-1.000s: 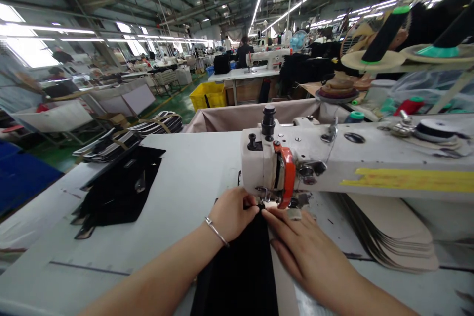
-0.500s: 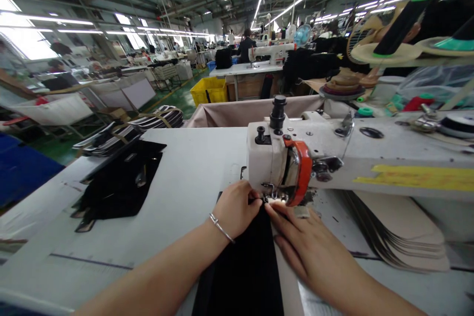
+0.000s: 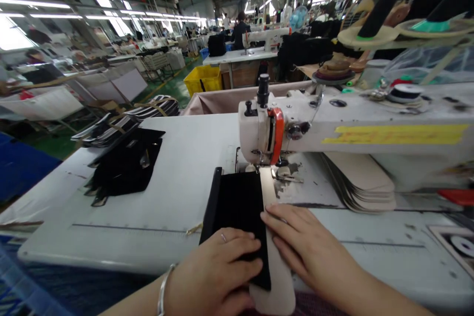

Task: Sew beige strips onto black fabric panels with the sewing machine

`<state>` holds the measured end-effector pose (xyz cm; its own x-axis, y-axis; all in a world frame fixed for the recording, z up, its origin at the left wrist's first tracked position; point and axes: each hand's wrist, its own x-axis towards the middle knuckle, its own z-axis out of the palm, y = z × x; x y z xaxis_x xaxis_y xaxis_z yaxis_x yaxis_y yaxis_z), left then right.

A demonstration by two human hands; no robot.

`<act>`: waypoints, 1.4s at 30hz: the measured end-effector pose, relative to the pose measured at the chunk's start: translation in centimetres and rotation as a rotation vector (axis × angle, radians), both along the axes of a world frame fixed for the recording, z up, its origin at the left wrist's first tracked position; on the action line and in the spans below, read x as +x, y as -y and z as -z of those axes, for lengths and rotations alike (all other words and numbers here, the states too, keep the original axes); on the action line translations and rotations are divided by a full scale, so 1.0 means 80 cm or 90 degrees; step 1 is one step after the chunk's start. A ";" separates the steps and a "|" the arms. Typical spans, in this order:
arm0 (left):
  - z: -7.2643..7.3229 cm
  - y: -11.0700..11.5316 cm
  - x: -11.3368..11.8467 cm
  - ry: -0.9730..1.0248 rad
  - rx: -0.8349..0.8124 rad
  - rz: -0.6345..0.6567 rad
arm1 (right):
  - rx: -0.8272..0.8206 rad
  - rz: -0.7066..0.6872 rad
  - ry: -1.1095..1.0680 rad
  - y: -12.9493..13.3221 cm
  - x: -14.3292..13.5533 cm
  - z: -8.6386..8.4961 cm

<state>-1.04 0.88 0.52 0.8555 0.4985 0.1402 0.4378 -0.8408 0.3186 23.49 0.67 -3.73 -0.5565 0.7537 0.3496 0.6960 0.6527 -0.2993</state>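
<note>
A black fabric piece (image 3: pixel 237 197) lies over a long beige panel (image 3: pixel 270 195), whose pale border shows along the right side. Both reach from the needle area of a white sewing machine (image 3: pixel 255 133) to the table's front edge. My left hand (image 3: pixel 218 269), with a ring and a bracelet, grips the fabric near its lower left part; bent fingers rest on top and the fabric's lower left corner is hidden. My right hand (image 3: pixel 301 237) lies flat, fingers stretched along the beige border and fingertips at the fabric's right edge.
Left on the table is a pile of black pieces (image 3: pixel 128 168), with banded striped bundles (image 3: pixel 148 113) behind. Stacked beige panels (image 3: pixel 363 182) lie under the machine arm. Thread cones (image 3: pixel 385 7) stand at right. A yellow crate (image 3: pixel 203 79) sits on the floor beyond.
Both hands have moved back from the needle toward me. The left hand has gone from a pinch at the presser foot to the fabric's lower part. More fabric and panel now show.
</note>
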 end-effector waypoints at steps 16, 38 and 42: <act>0.017 0.034 0.002 0.057 0.160 0.043 | -0.024 0.021 -0.006 0.005 0.001 0.004; 0.020 -0.108 0.039 -0.003 0.186 -0.112 | 0.215 -0.028 0.096 -0.016 0.004 0.009; 0.022 -0.112 0.038 0.005 0.153 -0.111 | 0.212 -0.025 0.096 -0.015 0.005 0.011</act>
